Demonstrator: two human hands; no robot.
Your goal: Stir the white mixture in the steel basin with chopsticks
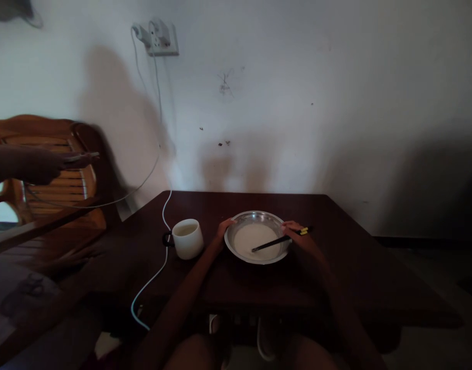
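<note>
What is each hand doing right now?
Left hand: closed, holding the bowl by its rim.
Right hand: closed, holding the bowl's opposite rim and the chopsticks.

The wall (pixel 282 51) is plain and off-white, with scribbled marks (pixel 225 85) near the centre and small dark spots (pixel 220 144) below them. A white socket panel (pixel 174 43) is mounted at upper left; two plugs (pixel 161 32) occupy it, with thin cables (pixel 158 79) hanging down. The table (pixel 359 272) has a dark reddish-brown top, its far edge at the wall. A slatted wooden chair (pixel 31 123) stands at left. A dark skirting strip (pixel 392 242) borders the floor (pixel 403 264) at right. Lighting is dim, brightest at upper left; soft shadows fall on the wall.
</note>
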